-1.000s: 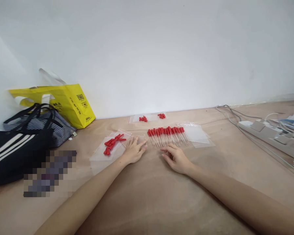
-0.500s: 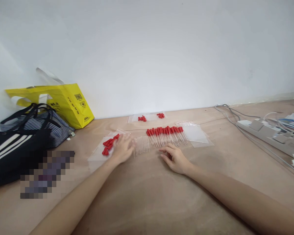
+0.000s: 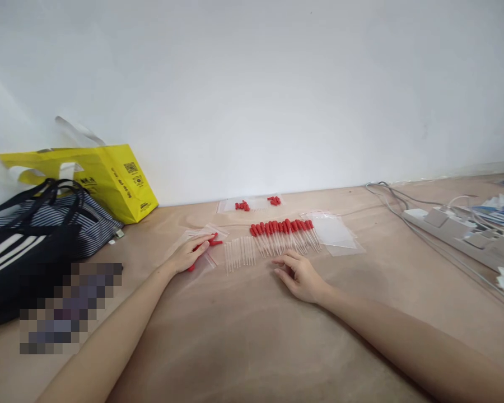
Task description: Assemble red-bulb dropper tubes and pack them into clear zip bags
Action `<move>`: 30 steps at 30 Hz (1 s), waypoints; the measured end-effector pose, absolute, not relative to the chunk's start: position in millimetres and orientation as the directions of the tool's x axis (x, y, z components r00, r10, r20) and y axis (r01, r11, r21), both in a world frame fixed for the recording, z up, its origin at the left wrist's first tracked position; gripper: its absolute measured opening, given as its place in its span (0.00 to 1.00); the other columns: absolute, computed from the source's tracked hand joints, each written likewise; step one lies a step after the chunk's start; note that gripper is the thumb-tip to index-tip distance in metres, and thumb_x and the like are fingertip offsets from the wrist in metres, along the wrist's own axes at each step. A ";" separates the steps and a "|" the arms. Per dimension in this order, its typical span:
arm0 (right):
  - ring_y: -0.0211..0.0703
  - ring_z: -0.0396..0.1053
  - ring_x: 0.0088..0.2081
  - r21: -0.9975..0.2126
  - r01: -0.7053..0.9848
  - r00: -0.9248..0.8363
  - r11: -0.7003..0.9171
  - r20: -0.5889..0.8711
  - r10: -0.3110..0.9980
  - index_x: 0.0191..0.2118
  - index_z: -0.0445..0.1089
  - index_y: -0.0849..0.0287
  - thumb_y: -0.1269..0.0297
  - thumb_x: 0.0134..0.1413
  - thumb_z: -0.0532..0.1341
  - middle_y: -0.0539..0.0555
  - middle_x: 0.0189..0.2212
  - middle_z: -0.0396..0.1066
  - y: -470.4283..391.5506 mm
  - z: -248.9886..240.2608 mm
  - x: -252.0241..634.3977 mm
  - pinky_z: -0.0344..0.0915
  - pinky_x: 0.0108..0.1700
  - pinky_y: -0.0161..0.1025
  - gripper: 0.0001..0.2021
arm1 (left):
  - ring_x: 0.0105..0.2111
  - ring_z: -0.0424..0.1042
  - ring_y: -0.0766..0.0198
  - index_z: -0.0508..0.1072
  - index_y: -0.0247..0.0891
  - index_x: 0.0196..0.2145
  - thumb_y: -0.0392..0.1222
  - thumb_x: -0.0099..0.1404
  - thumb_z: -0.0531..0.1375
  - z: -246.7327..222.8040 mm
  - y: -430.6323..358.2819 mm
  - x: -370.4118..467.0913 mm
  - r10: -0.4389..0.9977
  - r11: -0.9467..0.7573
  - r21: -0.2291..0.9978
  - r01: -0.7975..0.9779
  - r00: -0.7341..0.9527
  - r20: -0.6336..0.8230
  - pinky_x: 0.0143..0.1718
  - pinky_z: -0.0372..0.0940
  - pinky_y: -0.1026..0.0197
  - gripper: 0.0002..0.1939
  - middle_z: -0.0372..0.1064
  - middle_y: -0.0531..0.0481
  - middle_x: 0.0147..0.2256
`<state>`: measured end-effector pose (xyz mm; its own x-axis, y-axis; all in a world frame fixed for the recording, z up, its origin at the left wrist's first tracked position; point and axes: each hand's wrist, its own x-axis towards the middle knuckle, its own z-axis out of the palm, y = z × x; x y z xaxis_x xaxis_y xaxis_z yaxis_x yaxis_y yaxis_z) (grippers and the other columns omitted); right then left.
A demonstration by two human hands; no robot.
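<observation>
Soft, diffuse, fairly bright light fills the view, its exact source hard to tell. The white wall (image 3: 252,117) glows palest low in the middle and greys toward the upper corners. Hazy sheen pools on the wooden tabletop (image 3: 243,336), while a soft-edged dark shadow runs along the lower side of the right forearm (image 3: 386,330). Small white glints mark the clear zip bag (image 3: 338,239). The thin clear tubes (image 3: 240,253) look washed out, their outlines faint. Wide-angle stretching lengthens both forearms toward the lower corners. Print on the yellow tote bag (image 3: 124,182) is soft, and coarse pixelation masks a dark object (image 3: 73,308) at left.
</observation>
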<state>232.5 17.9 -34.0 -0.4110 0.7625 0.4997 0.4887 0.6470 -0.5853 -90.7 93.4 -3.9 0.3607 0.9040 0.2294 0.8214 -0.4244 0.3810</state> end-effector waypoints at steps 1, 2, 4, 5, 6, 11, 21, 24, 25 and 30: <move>0.35 0.60 0.26 -0.583 0.489 -0.412 0.649 0.501 0.761 0.39 0.66 0.61 0.71 0.50 0.54 0.53 0.29 0.61 18.0 -34.2 232.5 0.60 0.27 0.33 0.10 | 0.51 0.60 0.61 0.66 0.38 0.48 0.54 0.62 0.42 -4.7 91.6 -85.5 0.901 -0.431 0.385 0.816 0.365 0.236 0.53 0.53 0.58 0.25 0.62 0.49 0.51; 0.35 0.60 0.26 -0.581 0.488 -0.414 0.651 0.503 0.759 0.40 0.65 0.60 0.70 0.50 0.54 0.53 0.29 0.61 18.1 -34.4 232.5 0.60 0.27 0.33 0.10 | 0.51 0.60 0.62 0.66 0.38 0.48 0.54 0.62 0.42 -5.7 89.1 -80.5 0.899 -0.433 0.387 0.814 0.362 0.246 0.52 0.54 0.58 0.25 0.63 0.49 0.50; 0.35 0.60 0.26 -0.578 0.483 -0.419 0.658 0.507 0.753 0.40 0.65 0.60 0.70 0.50 0.53 0.53 0.29 0.62 18.0 -34.4 232.5 0.60 0.28 0.33 0.10 | 0.49 0.62 0.61 0.68 0.38 0.46 0.54 0.63 0.42 -8.3 82.3 -71.1 0.901 -0.423 0.386 0.819 0.339 0.270 0.51 0.55 0.58 0.25 0.65 0.48 0.48; 0.35 0.60 0.26 -0.576 0.481 -0.422 0.661 0.509 0.750 0.40 0.65 0.60 0.71 0.50 0.53 0.53 0.29 0.62 17.9 -34.2 232.4 0.60 0.28 0.33 0.10 | 0.49 0.62 0.61 0.68 0.38 0.45 0.53 0.63 0.41 -9.8 78.4 -66.7 0.905 -0.411 0.384 0.827 0.318 0.282 0.50 0.56 0.58 0.25 0.66 0.48 0.47; 0.35 0.60 0.27 -0.574 0.480 -0.425 0.663 0.509 0.748 0.40 0.65 0.60 0.71 0.50 0.53 0.53 0.29 0.62 17.7 -33.9 232.3 0.61 0.28 0.33 0.10 | 0.48 0.63 0.61 0.69 0.38 0.44 0.52 0.63 0.40 -11.3 74.5 -62.5 0.909 -0.395 0.380 0.836 0.296 0.294 0.50 0.57 0.58 0.25 0.66 0.48 0.47; 0.35 0.60 0.27 -0.572 0.476 -0.427 0.668 0.514 0.744 0.40 0.65 0.60 0.70 0.50 0.53 0.53 0.30 0.62 17.1 -32.6 232.2 0.61 0.28 0.34 0.10 | 0.46 0.64 0.60 0.70 0.40 0.41 0.49 0.63 0.42 -13.5 61.0 -48.3 0.919 -0.319 0.327 0.889 0.206 0.336 0.47 0.58 0.56 0.21 0.68 0.48 0.45; 0.35 0.60 0.27 -0.567 0.476 -0.438 0.673 0.511 0.740 0.39 0.66 0.61 0.72 0.50 0.53 0.54 0.29 0.62 17.1 -32.3 232.2 0.61 0.29 0.34 0.10 | 0.38 0.66 0.57 0.71 0.41 0.29 0.42 0.53 0.56 3.7 64.7 -33.0 0.902 -0.329 0.145 0.933 0.266 0.339 0.40 0.60 0.54 0.06 0.69 0.50 0.36; 0.35 0.60 0.27 -0.575 0.475 -0.437 0.665 0.502 0.746 0.40 0.65 0.60 0.71 0.50 0.53 0.53 0.30 0.62 17.2 -32.1 232.0 0.61 0.28 0.33 0.10 | 0.40 0.65 0.55 0.72 0.42 0.27 0.42 0.53 0.57 6.1 66.5 -28.7 0.889 -0.342 0.100 0.934 0.287 0.357 0.42 0.58 0.52 0.05 0.69 0.50 0.37; 0.35 0.61 0.27 -0.576 0.473 -0.440 0.667 0.501 0.745 0.40 0.65 0.60 0.71 0.50 0.53 0.53 0.30 0.62 17.3 -32.2 232.0 0.60 0.28 0.33 0.10 | 0.41 0.64 0.54 0.72 0.42 0.27 0.42 0.53 0.57 6.6 66.5 -27.6 0.883 -0.345 0.086 0.935 0.293 0.365 0.43 0.57 0.50 0.05 0.69 0.50 0.38; 0.36 0.61 0.28 -0.565 0.466 -0.446 0.681 0.515 0.732 0.40 0.65 0.60 0.72 0.49 0.54 0.54 0.30 0.63 17.8 -32.7 231.8 0.61 0.30 0.34 0.11 | 0.42 0.63 0.51 0.72 0.42 0.24 0.43 0.51 0.59 7.2 63.7 -24.1 0.867 -0.322 0.036 0.946 0.280 0.412 0.43 0.56 0.48 0.04 0.69 0.48 0.38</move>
<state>231.8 17.8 -32.7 -0.4463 0.7322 0.5145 0.4656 0.6810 -0.5653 -24.1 63.7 7.2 0.2801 0.8669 0.4124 0.9459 -0.3225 0.0355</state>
